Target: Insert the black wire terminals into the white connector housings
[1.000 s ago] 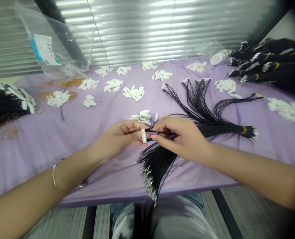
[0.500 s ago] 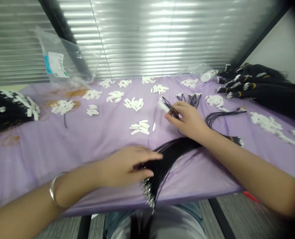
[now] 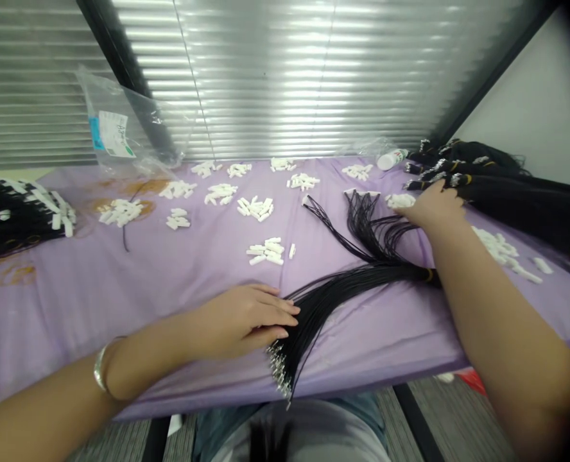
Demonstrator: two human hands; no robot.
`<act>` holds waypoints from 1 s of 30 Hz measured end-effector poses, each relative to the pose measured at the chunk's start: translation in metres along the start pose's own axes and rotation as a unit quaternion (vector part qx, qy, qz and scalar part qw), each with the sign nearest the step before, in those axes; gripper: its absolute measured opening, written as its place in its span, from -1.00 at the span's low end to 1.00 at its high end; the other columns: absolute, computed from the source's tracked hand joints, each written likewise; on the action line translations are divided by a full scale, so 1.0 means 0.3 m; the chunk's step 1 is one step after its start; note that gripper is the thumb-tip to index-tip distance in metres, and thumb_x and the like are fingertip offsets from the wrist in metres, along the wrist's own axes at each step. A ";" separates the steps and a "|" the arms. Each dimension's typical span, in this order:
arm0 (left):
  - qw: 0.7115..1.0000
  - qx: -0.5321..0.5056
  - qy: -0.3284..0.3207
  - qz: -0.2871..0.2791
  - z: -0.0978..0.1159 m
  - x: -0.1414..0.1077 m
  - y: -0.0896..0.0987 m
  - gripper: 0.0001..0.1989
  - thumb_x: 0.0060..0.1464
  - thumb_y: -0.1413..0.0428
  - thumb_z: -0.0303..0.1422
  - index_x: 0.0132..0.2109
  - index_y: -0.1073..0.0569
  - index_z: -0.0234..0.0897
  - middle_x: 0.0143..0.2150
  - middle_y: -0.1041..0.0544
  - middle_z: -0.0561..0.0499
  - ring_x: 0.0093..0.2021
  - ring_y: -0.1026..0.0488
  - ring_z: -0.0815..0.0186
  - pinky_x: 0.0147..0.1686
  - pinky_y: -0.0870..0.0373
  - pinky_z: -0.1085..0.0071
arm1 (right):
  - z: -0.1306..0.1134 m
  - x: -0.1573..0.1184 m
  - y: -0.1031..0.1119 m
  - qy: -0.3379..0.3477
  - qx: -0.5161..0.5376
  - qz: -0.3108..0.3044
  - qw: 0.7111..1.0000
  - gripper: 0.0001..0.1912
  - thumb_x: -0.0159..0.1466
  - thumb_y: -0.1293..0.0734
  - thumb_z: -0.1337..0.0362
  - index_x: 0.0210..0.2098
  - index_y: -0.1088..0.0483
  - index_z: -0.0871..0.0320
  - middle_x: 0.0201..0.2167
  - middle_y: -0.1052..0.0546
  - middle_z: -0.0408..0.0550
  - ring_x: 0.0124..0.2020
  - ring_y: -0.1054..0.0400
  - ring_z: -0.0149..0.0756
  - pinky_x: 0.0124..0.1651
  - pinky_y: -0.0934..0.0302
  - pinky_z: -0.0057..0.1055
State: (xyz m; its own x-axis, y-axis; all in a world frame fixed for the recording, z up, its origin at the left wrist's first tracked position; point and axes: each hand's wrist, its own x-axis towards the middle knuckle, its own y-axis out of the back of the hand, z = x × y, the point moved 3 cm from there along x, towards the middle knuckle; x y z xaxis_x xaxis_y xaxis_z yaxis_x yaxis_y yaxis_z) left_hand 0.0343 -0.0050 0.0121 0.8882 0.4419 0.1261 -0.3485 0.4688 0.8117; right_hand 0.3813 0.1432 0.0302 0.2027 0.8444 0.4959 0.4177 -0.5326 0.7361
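My left hand (image 3: 260, 321) lies flat on a fanned bundle of black cords (image 3: 333, 295), near its silver clasp ends (image 3: 280, 372); its fingers are stretched and it grips nothing visible. My right hand (image 3: 436, 205) is at the right, over looped cord ends and beside a small pile of white pieces (image 3: 400, 201). Its thumb reaches out to the left, apart from the other fingers, which are partly hidden. A looped strand with a white end (image 3: 306, 200) lies left of more loops on a white strip (image 3: 362, 192).
Several piles of white pieces (image 3: 266, 251) dot the purple cloth (image 3: 208, 256). Black cord bundles (image 3: 516, 199) are stacked at the right, others with white tags (image 3: 20, 212) at the left. A clear bag (image 3: 140, 122) and a white bottle (image 3: 391, 159) are at the back.
My right hand has released the white-ended loops, now lying on the cloth, and moved right. My left hand has settled onto the cords. The view has shifted slightly.
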 end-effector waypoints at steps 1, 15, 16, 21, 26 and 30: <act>1.000 -0.018 0.003 0.009 -0.003 0.001 0.007 -0.73 0.17 0.03 -0.40 -0.05 -0.48 -0.33 -0.03 -0.51 -0.12 -0.01 -0.44 0.27 0.09 -0.24 0.32 | -0.025 -0.012 0.010 -0.022 -0.021 0.019 0.999 -0.09 -0.12 -0.48 0.14 0.04 -0.16 0.66 0.01 0.02 0.95 0.09 0.11 0.56 -0.10 0.27 0.27; 0.910 -0.241 0.246 0.231 -0.111 -0.016 0.048 -0.79 0.09 -0.07 -0.28 -0.18 -0.45 -0.32 -0.22 -0.53 -0.06 -0.20 -0.45 0.32 -0.14 -0.35 0.40 | -0.517 -0.371 -0.216 0.321 0.150 -0.299 0.886 -0.87 0.22 -0.24 0.37 -0.29 -0.42 0.23 -0.32 -0.48 0.02 -0.26 -0.33 -0.32 -0.10 -0.19 -0.32; 0.906 -0.248 0.251 0.234 -0.117 -0.016 0.046 -0.78 0.09 -0.07 -0.28 -0.17 -0.44 -0.32 -0.19 -0.52 -0.06 -0.18 -0.45 0.31 -0.12 -0.35 0.39 | -0.514 -0.371 -0.211 0.314 0.152 -0.300 0.888 -0.88 0.22 -0.25 0.36 -0.29 -0.42 0.23 -0.32 -0.48 0.01 -0.29 -0.32 -0.34 -0.14 -0.20 -0.35; 0.903 -0.257 0.253 0.234 -0.136 -0.014 0.037 -0.71 0.05 -0.11 -0.28 -0.11 -0.38 -0.34 -0.12 -0.48 -0.11 -0.14 -0.44 0.28 -0.09 -0.34 0.31 | -0.525 -0.378 -0.207 0.268 0.167 -0.330 0.890 -0.87 0.18 -0.28 0.36 -0.30 -0.43 0.26 -0.35 -0.49 0.02 -0.34 -0.30 -0.35 -0.20 -0.16 -0.38; 0.897 -0.282 0.232 0.251 -0.134 -0.010 0.030 -0.64 0.01 -0.15 -0.29 -0.07 -0.32 -0.36 -0.08 -0.42 -0.14 -0.16 -0.42 0.32 -0.15 -0.37 0.35 | -0.559 -0.423 -0.221 0.164 0.258 -0.388 0.869 -0.76 0.27 -0.18 0.21 -0.30 -0.36 0.26 -0.46 -0.43 -0.08 -0.49 -0.23 -0.45 -0.39 -0.15 -0.46; 0.863 -0.387 0.190 0.265 -0.137 0.005 0.013 -0.62 -0.02 -0.19 -0.40 -0.06 -0.27 -0.37 -0.26 -0.46 -0.04 -0.25 -0.48 0.35 -0.13 -0.39 0.35 | -0.584 -0.487 -0.212 -0.010 0.490 -0.458 0.741 -0.83 0.22 -0.26 0.22 -0.34 -0.25 0.23 -0.50 -0.35 -0.18 -0.47 -0.25 -0.51 -0.35 -0.19 -0.51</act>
State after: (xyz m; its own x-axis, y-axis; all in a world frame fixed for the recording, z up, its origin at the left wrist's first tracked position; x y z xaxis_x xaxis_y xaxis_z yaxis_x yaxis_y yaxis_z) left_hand 0.0220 0.0288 -0.0081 0.4307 0.9013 0.0470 -0.9020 0.4281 0.0559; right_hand 0.1701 0.0435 -0.0083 -0.5547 0.8318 -0.0205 0.8294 0.5548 0.0659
